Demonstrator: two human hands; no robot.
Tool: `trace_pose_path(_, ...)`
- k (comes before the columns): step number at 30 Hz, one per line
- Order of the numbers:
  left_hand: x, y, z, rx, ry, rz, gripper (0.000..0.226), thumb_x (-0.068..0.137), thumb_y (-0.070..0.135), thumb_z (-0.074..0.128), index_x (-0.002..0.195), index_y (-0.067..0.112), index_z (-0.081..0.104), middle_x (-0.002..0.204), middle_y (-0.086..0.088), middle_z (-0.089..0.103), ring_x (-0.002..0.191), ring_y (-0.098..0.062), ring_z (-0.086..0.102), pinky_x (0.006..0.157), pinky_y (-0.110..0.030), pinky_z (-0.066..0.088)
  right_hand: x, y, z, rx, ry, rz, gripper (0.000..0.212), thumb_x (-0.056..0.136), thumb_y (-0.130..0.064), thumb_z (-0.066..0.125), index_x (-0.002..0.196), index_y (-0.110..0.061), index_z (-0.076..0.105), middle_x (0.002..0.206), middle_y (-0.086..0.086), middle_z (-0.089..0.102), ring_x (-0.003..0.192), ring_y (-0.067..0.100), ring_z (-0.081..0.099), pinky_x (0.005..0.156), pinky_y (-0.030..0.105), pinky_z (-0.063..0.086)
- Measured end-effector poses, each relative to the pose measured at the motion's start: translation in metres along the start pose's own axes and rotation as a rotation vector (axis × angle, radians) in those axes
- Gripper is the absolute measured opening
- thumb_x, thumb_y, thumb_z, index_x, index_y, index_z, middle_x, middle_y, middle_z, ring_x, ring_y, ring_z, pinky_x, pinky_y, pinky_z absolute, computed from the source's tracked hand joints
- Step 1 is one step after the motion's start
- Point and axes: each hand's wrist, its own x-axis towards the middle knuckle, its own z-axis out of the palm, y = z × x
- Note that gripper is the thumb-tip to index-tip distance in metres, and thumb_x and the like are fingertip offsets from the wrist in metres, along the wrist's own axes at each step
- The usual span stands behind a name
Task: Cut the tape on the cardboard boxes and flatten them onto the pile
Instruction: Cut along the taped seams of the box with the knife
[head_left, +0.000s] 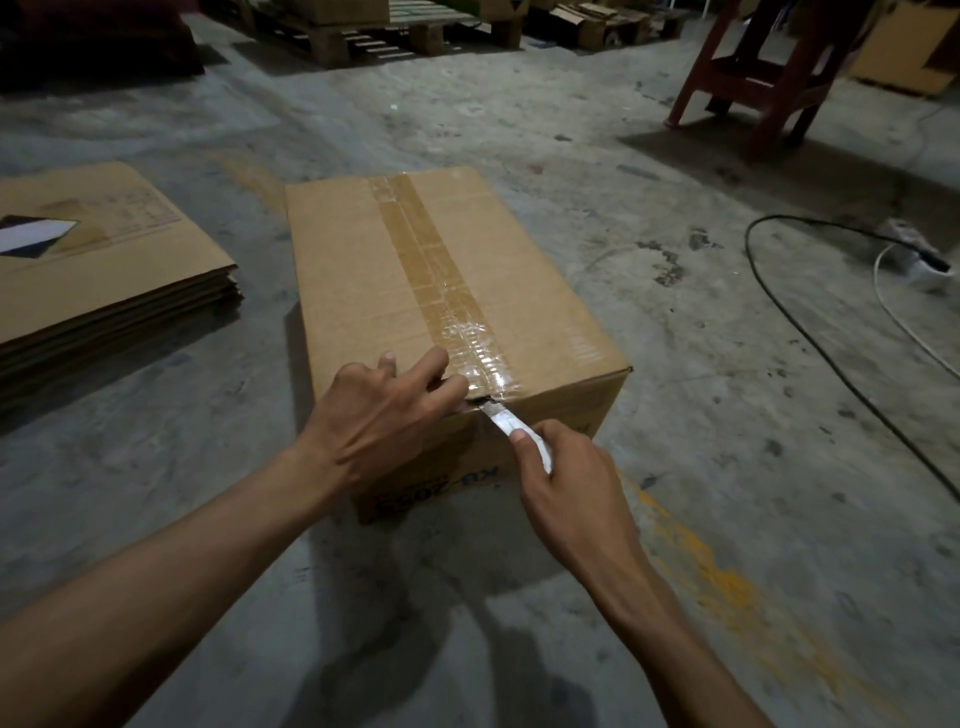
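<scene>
A closed cardboard box (363, 270) stands on the concrete floor in the middle of the view. A strip of brown tape (431, 254) runs along its top seam, shiny and wrinkled near me. My right hand (566, 478) grips a white knife (511, 426) whose blade tip is in the tape at the near top edge of the box. My left hand (374, 415) rests on the near top edge just left of the blade, fingers spread on the cardboard. A pile of flattened boxes (104, 275) lies on the floor to the left.
A red plastic stool (769, 78) stands at the back right. A black cable (831, 353) and a white power strip (924, 260) lie on the floor to the right. Wooden pallets (384, 31) and more cardboard line the far side.
</scene>
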Motion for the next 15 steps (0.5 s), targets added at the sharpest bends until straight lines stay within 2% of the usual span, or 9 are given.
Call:
trace_pose_path(5,0.002,-0.001,-0.001,-0.003,-0.008,0.005,0.018,0.102,0.032,0.047,0.095,0.017,0.054,0.09,-0.007,0.055,0.061,-0.034,0.063,0.044,-0.023,0.024,0.01,-0.005,0.009,0.005,-0.076,0.023,0.039,0.101,-0.046,0.035,0.071,-0.024,0.045,0.074,-0.002,0.053,0.076,0.025,0.057,0.059,0.033,0.033)
trace_pose_path(8,0.002,-0.003,-0.001,-0.034,-0.024,0.023,0.02,0.102,0.034,0.046,0.093,0.018,0.054,0.086,-0.006,0.054,0.056,-0.032,0.062,0.044,-0.023,0.024,0.01,0.0,-0.003,0.006,-0.088,-0.009,0.043,0.1,-0.046,0.039,0.063,-0.024,0.04,0.063,-0.006,0.047,0.062,0.013,0.051,0.053,0.034,0.032)
trace_pose_path(10,0.001,-0.003,-0.001,-0.026,-0.017,0.033,0.027,0.103,0.038,0.041,0.092,0.019,0.055,0.086,-0.005,0.054,0.057,-0.032,0.062,0.044,-0.022,0.024,0.001,0.01,-0.014,0.009,-0.1,-0.036,0.044,0.099,-0.047,0.043,0.062,-0.023,0.041,0.057,-0.006,0.044,0.055,0.007,0.046,0.052,0.029,0.032)
trace_pose_path(13,0.001,-0.001,-0.001,-0.016,-0.005,0.017,0.032,0.104,0.038,0.036,0.09,0.018,0.056,0.083,-0.006,0.054,0.055,-0.029,0.059,0.045,-0.021,0.021,-0.004,0.026,-0.025,0.212,-0.125,0.009,0.044,0.094,-0.048,0.053,0.06,-0.02,0.044,0.05,-0.009,0.041,0.046,0.004,0.041,0.048,0.024,0.029)
trace_pose_path(15,0.002,-0.001,-0.003,-0.015,0.026,-0.03,0.038,0.105,0.039,0.033,0.087,0.018,0.059,0.08,-0.005,0.055,0.05,-0.024,0.055,0.045,-0.021,0.022,-0.002,0.033,-0.028,0.386,-0.105,0.078,0.043,0.093,-0.049,0.05,0.063,-0.019,0.044,0.049,-0.01,0.04,0.044,0.002,0.037,0.049,0.023,0.031)
